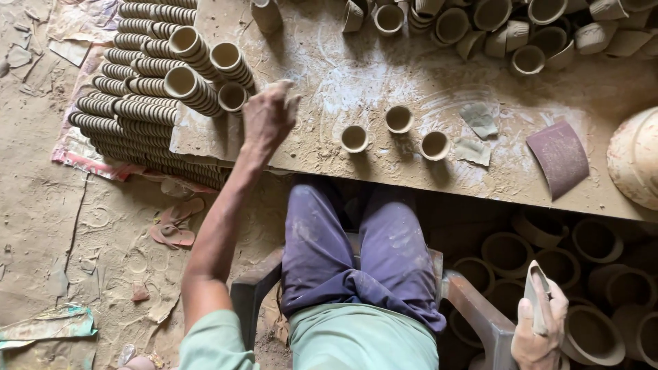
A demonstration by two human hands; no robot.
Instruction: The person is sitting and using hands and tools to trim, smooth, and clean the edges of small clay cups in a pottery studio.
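Clay cup (536, 296) gripped in right hand (539, 327), left hand (267, 118) loose-fingered, touching stacked cups (232, 97) at board edge

The person wears a pale green short-sleeved shirt (360, 339) and dusty purple-blue trousers (356, 253) smeared with pale clay; both forearms are bare.
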